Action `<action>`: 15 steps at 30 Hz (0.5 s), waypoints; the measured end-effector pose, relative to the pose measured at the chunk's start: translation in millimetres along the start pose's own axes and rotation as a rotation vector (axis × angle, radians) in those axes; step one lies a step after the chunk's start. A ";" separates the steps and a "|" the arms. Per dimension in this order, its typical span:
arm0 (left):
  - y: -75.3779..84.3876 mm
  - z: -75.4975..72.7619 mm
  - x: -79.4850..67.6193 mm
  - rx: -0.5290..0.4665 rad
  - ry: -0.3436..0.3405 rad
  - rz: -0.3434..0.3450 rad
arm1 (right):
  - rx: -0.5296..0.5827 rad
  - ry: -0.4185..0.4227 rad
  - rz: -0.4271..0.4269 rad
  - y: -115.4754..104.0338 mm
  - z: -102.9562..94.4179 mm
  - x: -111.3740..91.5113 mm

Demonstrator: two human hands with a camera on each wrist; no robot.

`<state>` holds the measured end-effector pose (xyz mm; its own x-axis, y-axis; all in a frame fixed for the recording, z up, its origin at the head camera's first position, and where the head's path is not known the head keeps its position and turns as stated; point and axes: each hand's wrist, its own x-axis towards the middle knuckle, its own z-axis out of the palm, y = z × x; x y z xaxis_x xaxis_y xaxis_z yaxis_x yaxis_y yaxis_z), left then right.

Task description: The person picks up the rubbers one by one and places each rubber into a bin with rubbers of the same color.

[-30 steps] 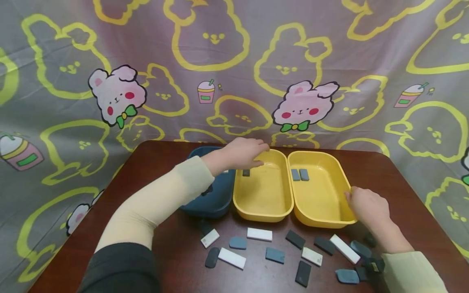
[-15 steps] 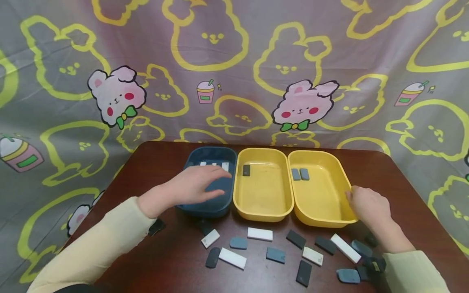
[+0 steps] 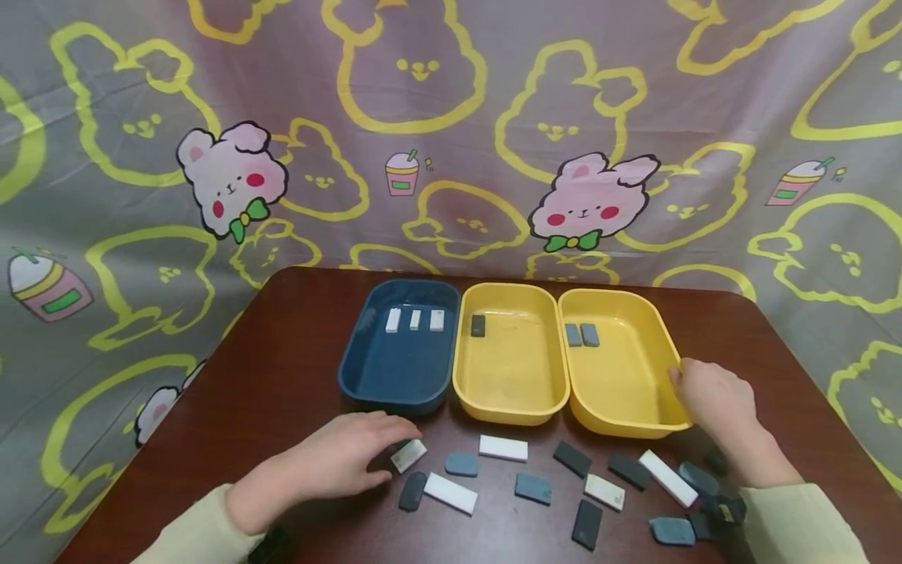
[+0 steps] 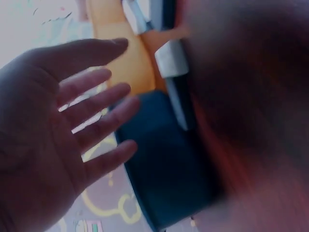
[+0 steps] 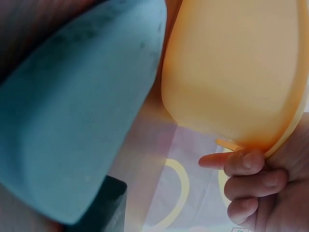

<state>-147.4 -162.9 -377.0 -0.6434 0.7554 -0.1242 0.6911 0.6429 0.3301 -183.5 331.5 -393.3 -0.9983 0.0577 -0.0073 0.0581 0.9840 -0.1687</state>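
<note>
My left hand (image 3: 331, 462) is low over the table, thumb and fingers apart and nothing between them. Just beyond its fingertips lies a small off-white eraser-like block (image 3: 409, 455), partly over a dark one. The left wrist view shows the fingers spread near the blue tub (image 4: 164, 159). My right hand (image 3: 719, 399) grips the right rim of the right yellow tub (image 3: 620, 427); in the right wrist view its fingers curl at the rim. That tub holds two blue-grey blocks (image 3: 582, 335). One black block (image 3: 478, 326) lies in the middle yellow tub (image 3: 510, 415).
Three white blocks (image 3: 415, 319) stand in a row inside the blue tub. Across the table's front are scattered several white, black and blue-grey blocks, among them a long white block (image 3: 451, 494) and a blue-grey block (image 3: 533, 489). A patterned curtain (image 3: 451, 141) hangs behind the table.
My left hand has drawn back from above the middle tub, past the blue tub, down to the off-white block at the front left. The right hand has stayed at the yellow rim.
</note>
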 end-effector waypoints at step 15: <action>-5.4 18.8 18.6 0.406 -0.070 0.269 | 0.008 0.025 -0.027 2.4 1.3 -0.6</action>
<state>-156.9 -150.0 -398.7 -0.4101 0.8993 -0.1519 0.9114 0.4105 -0.0301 -182.8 333.7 -395.0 -0.9991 0.0357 0.0215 0.0314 0.9838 -0.1764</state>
